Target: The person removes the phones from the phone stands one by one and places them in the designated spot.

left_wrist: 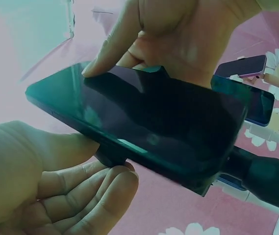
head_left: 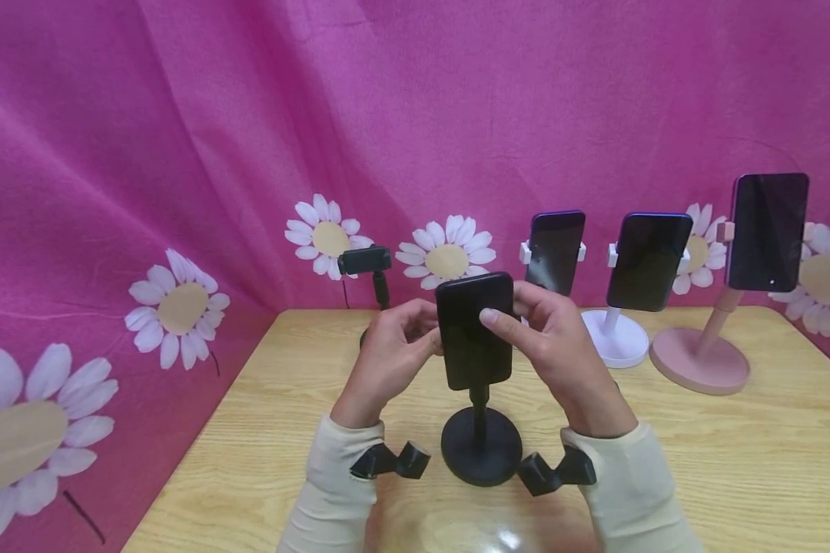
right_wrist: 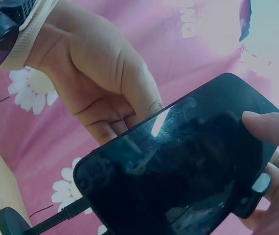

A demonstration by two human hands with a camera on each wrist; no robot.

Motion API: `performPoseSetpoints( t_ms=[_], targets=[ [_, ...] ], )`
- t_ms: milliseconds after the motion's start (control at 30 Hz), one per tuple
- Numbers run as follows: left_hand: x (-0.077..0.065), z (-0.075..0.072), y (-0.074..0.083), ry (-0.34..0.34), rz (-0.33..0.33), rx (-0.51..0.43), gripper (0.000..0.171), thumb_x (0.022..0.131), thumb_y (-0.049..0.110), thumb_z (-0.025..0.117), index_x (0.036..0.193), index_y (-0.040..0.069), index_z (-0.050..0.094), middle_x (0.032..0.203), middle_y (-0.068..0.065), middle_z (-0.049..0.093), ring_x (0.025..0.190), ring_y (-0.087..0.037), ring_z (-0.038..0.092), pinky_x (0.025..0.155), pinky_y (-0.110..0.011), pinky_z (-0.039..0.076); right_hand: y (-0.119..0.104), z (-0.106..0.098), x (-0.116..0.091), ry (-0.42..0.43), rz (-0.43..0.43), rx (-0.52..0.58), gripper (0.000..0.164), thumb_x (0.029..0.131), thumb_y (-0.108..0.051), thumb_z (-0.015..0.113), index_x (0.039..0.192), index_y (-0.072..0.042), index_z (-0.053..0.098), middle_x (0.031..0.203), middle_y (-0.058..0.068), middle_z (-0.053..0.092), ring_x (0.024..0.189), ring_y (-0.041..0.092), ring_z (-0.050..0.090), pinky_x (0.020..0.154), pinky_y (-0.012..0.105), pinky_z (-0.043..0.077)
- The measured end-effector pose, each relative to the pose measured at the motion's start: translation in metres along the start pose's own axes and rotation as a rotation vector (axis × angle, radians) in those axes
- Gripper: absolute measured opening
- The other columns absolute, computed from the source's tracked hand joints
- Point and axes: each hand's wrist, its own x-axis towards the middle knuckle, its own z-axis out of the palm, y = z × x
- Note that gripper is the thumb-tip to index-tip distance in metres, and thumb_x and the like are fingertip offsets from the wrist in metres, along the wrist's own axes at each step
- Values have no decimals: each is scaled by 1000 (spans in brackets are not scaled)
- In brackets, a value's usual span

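Observation:
A black smartphone (head_left: 475,330) stands nearly upright in the holder of a black phone stand (head_left: 481,447), its dark screen toward me. My right hand (head_left: 560,346) grips the phone's right side, thumb pressed on the screen and fingers behind. On the other side, my left hand (head_left: 397,353) pinches the holder's black side clamp (left_wrist: 111,155) between thumb and fingers, right at the phone's edge. The left wrist view shows the clamp sticking out past that edge. A second clamp arm (right_wrist: 252,198) shows by the right fingers in the right wrist view.
Behind, two phones sit on white stands (head_left: 615,338), and another phone (head_left: 768,230) sits on a pink stand (head_left: 702,361). A black stand with a sideways holder (head_left: 365,260) is at the back left. Pink flowered cloth (head_left: 180,153) hangs behind the wooden table (head_left: 249,461).

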Motion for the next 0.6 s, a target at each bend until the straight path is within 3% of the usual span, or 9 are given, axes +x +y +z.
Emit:
performPoseSetpoints(
  t_ms=[400, 533, 600],
  targets=[
    [2, -2, -3, 57, 32, 43, 23, 86, 16, 74, 107, 10, 69, 86, -1, 69, 72, -14, 66, 74, -34, 55, -11, -6, -8, 75, 13, 39, 37, 91, -22, 68, 123, -5, 61, 106, 11, 71, 107, 26, 64, 103, 45, 37],
    [2, -4, -3, 74, 31, 46, 23, 86, 17, 74, 107, 9, 69, 84, -2, 68, 72, -14, 67, 71, -34, 54, -14, -11, -11, 101, -9, 25, 32, 91, -23, 68, 115, -2, 62, 96, 13, 72, 105, 24, 62, 102, 44, 34],
    [2, -5, -3, 78, 27, 47, 23, 86, 17, 74, 107, 9, 69, 83, -2, 68, 73, -14, 67, 69, -34, 54, -14, -14, -11, 121, -22, 18, 27, 91, -22, 69, 104, 0, 61, 81, 11, 69, 94, 21, 60, 98, 40, 36]
  ],
)
